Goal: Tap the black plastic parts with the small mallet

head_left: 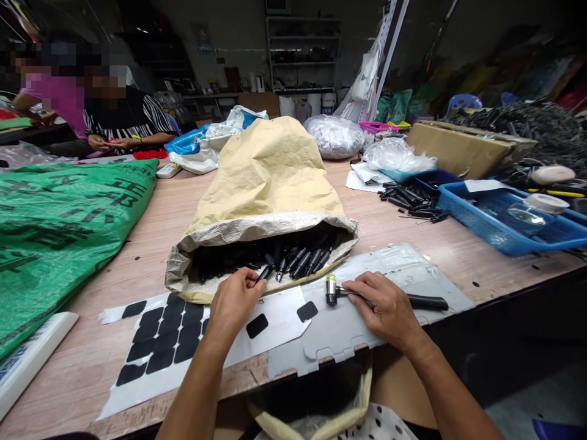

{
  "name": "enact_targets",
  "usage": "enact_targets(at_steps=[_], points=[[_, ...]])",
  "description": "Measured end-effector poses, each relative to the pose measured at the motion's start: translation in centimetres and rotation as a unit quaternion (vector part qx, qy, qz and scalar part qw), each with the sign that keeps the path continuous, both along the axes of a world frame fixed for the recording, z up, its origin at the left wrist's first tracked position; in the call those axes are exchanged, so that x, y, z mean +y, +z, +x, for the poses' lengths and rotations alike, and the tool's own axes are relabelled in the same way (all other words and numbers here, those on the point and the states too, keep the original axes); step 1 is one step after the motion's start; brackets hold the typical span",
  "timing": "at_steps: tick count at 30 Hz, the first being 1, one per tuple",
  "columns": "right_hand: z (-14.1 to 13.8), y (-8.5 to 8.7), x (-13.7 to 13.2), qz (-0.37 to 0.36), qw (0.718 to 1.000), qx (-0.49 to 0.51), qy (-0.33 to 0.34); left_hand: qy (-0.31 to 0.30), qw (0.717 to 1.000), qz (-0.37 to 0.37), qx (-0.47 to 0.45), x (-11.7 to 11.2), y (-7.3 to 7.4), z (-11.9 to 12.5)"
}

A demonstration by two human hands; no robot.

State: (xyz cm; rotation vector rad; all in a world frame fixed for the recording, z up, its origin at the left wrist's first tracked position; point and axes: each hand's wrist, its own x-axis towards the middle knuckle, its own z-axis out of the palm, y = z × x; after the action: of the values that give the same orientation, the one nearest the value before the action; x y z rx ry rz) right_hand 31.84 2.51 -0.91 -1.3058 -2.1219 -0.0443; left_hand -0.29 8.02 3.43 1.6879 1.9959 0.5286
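Note:
A tan paper sack [268,177] lies on its side on the wooden table [151,244], its open mouth full of small black plastic parts [298,260]. My left hand [236,299] is at the mouth, fingers pinched on one black part [263,273]. My right hand [385,302] rests on a grey sheet [403,269] and is closed over the black handle of a small hammer [332,290] with a yellow and silver head. A white backing sheet [275,311] with black rounded sticker pads [160,339] lies under my left forearm.
A green woven sack [59,226] covers the left side. Blue trays [504,223] and loose black parts [410,201] sit at the right, behind them a cardboard box [463,146]. Two people sit at the far left [114,119]. A bag [312,409] hangs open below the table edge.

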Motion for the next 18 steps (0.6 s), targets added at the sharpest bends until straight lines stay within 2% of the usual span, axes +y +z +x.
enact_targets(at_steps=[4,9,13,18], points=[[0.1,0.0,0.0,0.001,1.0,-0.001,0.002,-0.006,0.999,0.01,-0.045,-2.2,0.7,-1.0],[0.1,0.0,0.0,-0.002,1.0,-0.003,0.0,-0.096,0.991,0.011,-0.097,-5.0,0.3,-0.6],[0.0,0.0,0.0,-0.005,1.0,-0.004,0.0,-0.177,0.978,0.044,-0.102,-5.6,-0.7,0.3],[0.1,-0.1,0.1,-0.002,1.0,-0.013,0.0,-0.202,0.972,0.056,-0.108,-5.3,-1.3,0.8]])
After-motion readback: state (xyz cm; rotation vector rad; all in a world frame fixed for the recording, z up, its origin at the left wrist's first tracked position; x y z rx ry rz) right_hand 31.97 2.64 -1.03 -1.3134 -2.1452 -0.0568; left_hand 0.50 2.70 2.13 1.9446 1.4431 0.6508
